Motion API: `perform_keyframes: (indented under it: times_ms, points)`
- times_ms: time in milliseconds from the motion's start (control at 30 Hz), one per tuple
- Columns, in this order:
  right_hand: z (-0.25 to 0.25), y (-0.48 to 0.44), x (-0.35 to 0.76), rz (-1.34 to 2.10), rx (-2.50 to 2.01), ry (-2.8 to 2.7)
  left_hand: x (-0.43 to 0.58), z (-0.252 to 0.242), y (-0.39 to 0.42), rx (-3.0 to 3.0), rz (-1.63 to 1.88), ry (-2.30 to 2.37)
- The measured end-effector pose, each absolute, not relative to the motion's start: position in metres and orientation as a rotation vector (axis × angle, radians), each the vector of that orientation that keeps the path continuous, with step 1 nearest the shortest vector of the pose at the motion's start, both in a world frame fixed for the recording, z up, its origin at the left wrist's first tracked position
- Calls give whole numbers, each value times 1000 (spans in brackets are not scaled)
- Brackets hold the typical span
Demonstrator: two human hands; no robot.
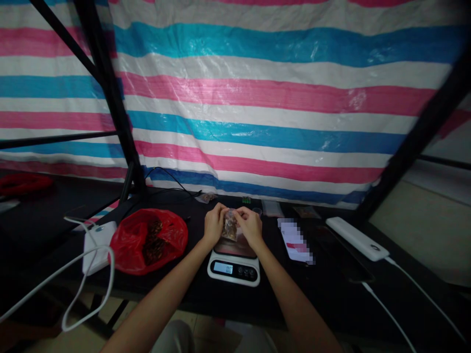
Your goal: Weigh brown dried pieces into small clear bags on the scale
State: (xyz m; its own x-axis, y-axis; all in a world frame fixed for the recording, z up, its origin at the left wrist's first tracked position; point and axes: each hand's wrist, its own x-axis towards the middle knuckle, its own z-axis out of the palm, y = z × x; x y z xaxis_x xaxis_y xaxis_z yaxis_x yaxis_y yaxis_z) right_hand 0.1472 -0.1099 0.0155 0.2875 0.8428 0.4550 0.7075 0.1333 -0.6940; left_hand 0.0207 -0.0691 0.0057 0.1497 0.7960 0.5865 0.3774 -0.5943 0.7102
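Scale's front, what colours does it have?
The scale is white around a black panel, best in the head view.

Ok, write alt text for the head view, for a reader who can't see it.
A person's left hand and right hand hold a small clear bag of brownish contents over a digital scale. On the black table, an open red bag of dark pieces sits to the left and a lit phone lies to the right, before a striped sheet.
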Motion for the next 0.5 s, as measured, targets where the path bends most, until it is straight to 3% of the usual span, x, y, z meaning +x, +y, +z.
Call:
perform_keyframes:
  times_ms: [500]
  points:
    - [23,-115,144,92,-1564,-1480,17,11,-69,2042,1380,923]
